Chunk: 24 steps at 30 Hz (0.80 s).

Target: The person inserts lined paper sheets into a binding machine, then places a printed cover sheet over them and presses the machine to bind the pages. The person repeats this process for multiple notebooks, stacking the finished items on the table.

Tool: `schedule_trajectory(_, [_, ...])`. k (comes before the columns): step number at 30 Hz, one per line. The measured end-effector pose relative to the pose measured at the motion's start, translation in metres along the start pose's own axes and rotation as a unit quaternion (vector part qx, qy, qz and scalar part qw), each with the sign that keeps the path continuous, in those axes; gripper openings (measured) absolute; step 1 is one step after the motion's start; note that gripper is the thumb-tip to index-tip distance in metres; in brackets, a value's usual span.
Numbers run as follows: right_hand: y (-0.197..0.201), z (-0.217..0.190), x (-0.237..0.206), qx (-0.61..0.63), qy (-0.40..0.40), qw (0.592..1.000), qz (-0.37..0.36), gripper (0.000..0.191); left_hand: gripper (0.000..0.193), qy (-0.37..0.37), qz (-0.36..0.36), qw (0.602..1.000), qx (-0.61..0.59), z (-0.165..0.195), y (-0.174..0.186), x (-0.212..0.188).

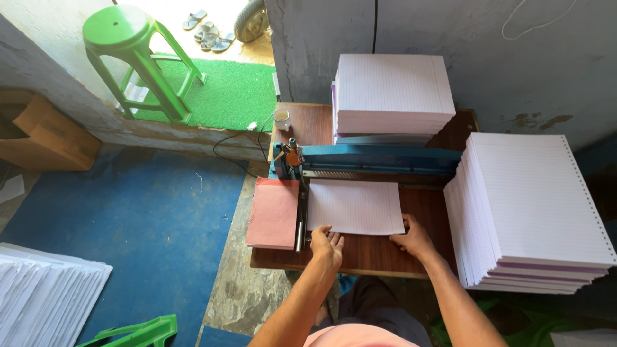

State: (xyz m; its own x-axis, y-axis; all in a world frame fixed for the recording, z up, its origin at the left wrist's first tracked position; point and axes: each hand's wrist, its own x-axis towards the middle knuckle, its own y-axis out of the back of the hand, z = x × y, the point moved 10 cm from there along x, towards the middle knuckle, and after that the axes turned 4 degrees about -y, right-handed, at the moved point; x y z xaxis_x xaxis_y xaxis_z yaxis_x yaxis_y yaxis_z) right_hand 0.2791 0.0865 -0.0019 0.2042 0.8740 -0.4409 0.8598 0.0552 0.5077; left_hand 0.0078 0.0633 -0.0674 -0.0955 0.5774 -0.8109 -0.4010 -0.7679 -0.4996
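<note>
Wooden bench (pixel 360 252): thin, floppy ruled sheets (pixel 355 205) are pinned at the near edge by flat, open left hand (pixel 328 242) and right hand (pixel 411 238).

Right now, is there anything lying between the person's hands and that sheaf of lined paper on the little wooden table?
Nothing visible does. The left hand already rests at the near edge of the lined paper sheaf, and the right hand touches its near right corner. The blue cutter bar lies beyond the sheaf, and the pink sheets to its left.

Small paper/binding workshop: ruled-sheet stacks (pixel 536 205), blue punching machine (pixel 379 159) (bare concrete walls).
</note>
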Motion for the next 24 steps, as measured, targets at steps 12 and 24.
schedule_trajectory(12, [0.0000, 0.0035, 0.0023, -0.015, -0.002, 1.000, 0.003, 0.074, 0.072, -0.015, -0.008, 1.000, 0.024, 0.0023, -0.0033, -0.0085])
schedule_trajectory(24, [-0.0003, 0.0029, 0.0025, -0.009, 0.005, 1.000, 0.010, 0.074, 0.076, -0.014, -0.004, 1.000, 0.026, 0.0017, 0.0017, 0.0010])
